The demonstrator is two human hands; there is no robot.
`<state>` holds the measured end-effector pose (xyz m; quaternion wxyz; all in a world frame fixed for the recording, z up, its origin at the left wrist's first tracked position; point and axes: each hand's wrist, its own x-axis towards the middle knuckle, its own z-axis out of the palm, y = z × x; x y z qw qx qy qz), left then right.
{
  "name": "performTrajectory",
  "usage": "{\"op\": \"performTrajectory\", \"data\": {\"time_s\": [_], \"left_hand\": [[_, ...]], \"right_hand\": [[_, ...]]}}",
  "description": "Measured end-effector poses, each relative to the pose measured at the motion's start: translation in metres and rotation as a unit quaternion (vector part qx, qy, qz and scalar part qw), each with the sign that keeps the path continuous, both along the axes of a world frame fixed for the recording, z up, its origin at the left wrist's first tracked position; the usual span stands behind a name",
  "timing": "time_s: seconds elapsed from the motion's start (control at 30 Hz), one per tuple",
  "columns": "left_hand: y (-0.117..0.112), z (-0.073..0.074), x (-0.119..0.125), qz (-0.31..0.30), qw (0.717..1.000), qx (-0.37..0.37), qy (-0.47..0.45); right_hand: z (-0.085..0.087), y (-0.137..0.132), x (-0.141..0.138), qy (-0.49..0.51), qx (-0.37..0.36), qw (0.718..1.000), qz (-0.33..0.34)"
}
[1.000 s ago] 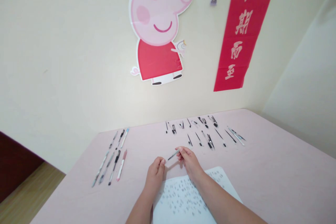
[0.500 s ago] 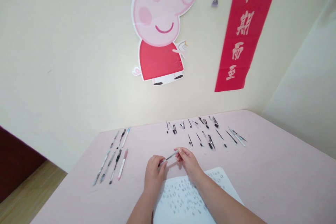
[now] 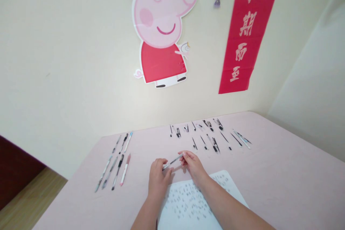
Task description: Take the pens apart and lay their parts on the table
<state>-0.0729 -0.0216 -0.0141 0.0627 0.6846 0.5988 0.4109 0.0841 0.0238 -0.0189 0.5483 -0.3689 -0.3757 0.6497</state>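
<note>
A slim pen, clear with a dark core, slants between my two hands above the table. My right hand pinches its upper right end between thumb and fingers. Around the lower left end curl the fingers of my left hand, its thumb slightly off the barrel. Beneath my wrists lies a white sheet covered with rows of small handwriting, partly hidden by the right forearm. Whether the pen is whole or only a part of one is too small to tell.
Left of my hands, several pens lie in two rows, among them a pink-and-white pen and a black-capped pen. Toward the wall are several dark pen parts and a pale-blue pen. The pink table meets the wall behind.
My left thumb has moved a little away from the pen, leaving more of its left end showing. The right hand keeps its pinch. The view has shifted slightly.
</note>
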Motion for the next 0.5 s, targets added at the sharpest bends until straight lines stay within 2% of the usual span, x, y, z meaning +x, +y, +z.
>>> {"op": "performTrajectory", "data": {"time_s": [0.3, 0.5], "left_hand": [[-0.0021, 0.0063, 0.0014, -0.018, 1.000, -0.013, 0.009], [-0.0014, 0.0035, 0.0012, -0.025, 0.999, -0.021, 0.001]], "right_hand": [[0.0019, -0.0004, -0.0012, 0.004, -0.007, 1.000, -0.012], [0.0027, 0.0011, 0.0004, 0.005, -0.025, 0.999, -0.022]]}}
